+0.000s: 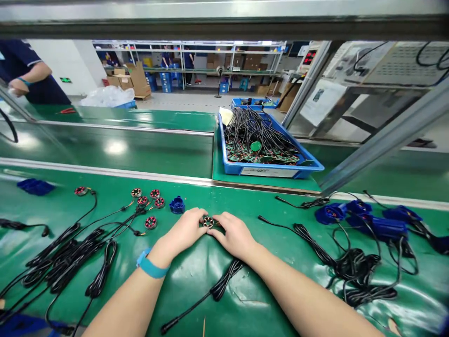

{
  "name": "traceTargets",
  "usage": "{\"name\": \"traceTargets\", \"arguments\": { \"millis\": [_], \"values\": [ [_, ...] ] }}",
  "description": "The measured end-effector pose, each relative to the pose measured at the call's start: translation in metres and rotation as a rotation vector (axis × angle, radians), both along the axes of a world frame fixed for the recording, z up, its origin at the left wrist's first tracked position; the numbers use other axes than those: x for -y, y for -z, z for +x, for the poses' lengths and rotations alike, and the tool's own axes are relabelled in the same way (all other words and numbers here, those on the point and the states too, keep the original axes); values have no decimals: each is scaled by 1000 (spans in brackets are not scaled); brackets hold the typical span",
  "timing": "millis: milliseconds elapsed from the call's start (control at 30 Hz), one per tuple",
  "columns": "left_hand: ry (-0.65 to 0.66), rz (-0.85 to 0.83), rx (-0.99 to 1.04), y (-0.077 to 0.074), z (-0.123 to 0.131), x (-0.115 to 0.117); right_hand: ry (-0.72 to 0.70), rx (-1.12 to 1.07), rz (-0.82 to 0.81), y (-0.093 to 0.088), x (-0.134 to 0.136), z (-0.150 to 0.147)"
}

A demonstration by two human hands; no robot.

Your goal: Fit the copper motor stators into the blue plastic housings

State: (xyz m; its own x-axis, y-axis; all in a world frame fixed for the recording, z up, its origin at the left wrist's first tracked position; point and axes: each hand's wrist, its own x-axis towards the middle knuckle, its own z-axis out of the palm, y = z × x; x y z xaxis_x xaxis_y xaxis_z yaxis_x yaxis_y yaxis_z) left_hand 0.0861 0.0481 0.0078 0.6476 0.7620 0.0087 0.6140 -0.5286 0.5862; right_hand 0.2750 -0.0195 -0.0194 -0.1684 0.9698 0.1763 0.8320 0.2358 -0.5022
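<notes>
A small round part that looks like a motor stator (208, 222), with a ring of light segments, sits between my two hands in the middle of the bench. My left hand (189, 228) pinches its left side between thumb and fingers. From the other side, my right hand (234, 234) has its fingers at the right edge, closed around it. A bundled black cable (224, 281) lies just below my right hand, its plug pointing toward the front. Left of my left hand stands a blue plastic housing (177, 205), and beyond it are several similar round parts (150, 222) with red segments.
Bundled black cables (80, 257) cover the left side. Blue housings (379, 227) with cables crowd the right. Behind, a blue tray (228, 167) holds circuit boards and cables. A metal post (382, 135) slants at right. Another person's arm (35, 75) shows at far left.
</notes>
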Motion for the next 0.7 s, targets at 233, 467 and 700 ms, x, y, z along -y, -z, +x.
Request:
{"name": "traceTargets", "arguments": {
  "millis": [233,467,700],
  "values": [
    [-73,119,108,17,-4,8,27,114,-30,-1,-2,-5],
    [-47,87,139,20,-1,13,64,94,82,3,0,-10],
    [-180,471,54,-13,-34,3,75,93,-47,-12,-16,-21]
  ]
}}
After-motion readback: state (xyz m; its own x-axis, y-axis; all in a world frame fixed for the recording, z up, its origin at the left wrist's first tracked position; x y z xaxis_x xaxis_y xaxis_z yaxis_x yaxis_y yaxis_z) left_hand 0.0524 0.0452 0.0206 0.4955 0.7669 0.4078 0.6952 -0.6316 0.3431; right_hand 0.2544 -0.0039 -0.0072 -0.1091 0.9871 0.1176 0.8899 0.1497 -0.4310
